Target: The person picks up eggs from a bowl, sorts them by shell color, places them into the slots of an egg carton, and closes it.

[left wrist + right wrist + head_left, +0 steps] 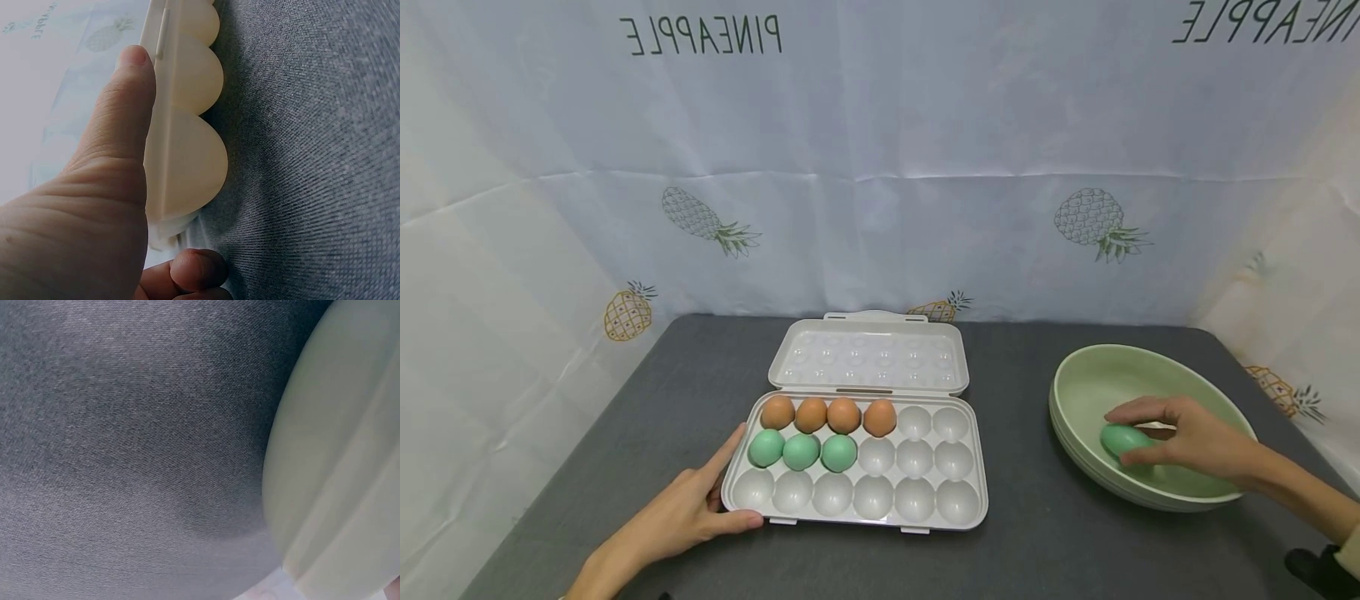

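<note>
A white egg tray (914, 500) lies with its lid (868, 375) folded back. Several brown eggs (843, 415) line its back row from the left, and three green eggs (801, 452) sit in the middle row. My left hand (688, 508) grips the tray's front left corner, thumb along the front edge, forefinger up the left side; in the left wrist view the other fingertips (199, 270) curl low by the tray's end. Over at the right, my right hand (1191, 437) pinches a green egg (1122, 438) inside a light green bowl (1105, 358).
The bowl looks stacked on another, its outer wall (337, 444) filling the right of the right wrist view. A dark grey cloth (1015, 550) covers the table. White pineapple-print curtains (880, 117) hang behind and at both sides.
</note>
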Demonstrator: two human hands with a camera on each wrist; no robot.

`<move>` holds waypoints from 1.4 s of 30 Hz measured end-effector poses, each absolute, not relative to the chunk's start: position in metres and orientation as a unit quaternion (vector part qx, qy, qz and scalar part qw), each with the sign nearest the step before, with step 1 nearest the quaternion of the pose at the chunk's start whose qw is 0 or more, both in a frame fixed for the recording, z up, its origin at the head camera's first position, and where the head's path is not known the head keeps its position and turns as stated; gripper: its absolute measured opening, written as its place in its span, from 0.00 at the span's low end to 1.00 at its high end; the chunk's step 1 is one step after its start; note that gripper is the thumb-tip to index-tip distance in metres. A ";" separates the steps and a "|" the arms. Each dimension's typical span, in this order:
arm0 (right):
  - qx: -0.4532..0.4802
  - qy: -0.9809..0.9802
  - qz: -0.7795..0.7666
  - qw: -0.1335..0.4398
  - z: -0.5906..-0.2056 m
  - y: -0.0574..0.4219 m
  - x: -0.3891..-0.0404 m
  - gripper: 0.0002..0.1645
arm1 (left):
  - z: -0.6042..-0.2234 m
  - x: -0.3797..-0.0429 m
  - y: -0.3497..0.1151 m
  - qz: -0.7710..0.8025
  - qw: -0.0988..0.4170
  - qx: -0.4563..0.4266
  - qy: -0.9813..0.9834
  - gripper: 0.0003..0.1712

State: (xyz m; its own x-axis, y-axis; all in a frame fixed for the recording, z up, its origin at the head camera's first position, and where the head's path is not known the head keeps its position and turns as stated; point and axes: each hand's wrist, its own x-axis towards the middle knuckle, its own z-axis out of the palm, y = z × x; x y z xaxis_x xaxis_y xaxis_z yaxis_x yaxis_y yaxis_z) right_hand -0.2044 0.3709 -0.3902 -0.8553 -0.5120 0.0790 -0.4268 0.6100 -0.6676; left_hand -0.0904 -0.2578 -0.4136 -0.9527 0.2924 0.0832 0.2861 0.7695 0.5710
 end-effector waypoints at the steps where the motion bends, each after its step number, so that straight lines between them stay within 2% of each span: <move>1: -0.255 0.900 -0.349 0.057 -0.390 0.370 -0.205 0.28 | -0.414 -0.090 -0.258 0.303 0.005 0.154 0.941 0.66; 8: -0.245 0.912 -0.327 0.033 -0.392 0.362 -0.210 0.29 | -0.413 -0.090 -0.258 0.301 0.000 0.156 0.941 0.66; 19: -0.228 0.910 -0.344 0.035 -0.394 0.338 -0.219 0.34 | -0.412 -0.091 -0.257 0.303 0.004 0.151 0.941 0.66; 27: -0.206 0.900 -0.379 0.071 -0.394 0.326 -0.222 0.33 | -0.412 -0.091 -0.257 0.299 0.005 0.152 0.942 0.66; 35: -0.158 0.905 -0.388 0.075 -0.397 0.327 -0.223 0.36 | -0.411 -0.091 -0.257 0.300 0.007 0.150 0.942 0.66; 42: -0.130 0.875 -0.456 0.094 -0.395 0.329 -0.222 0.37 | -0.412 -0.092 -0.257 0.301 0.013 0.147 0.942 0.66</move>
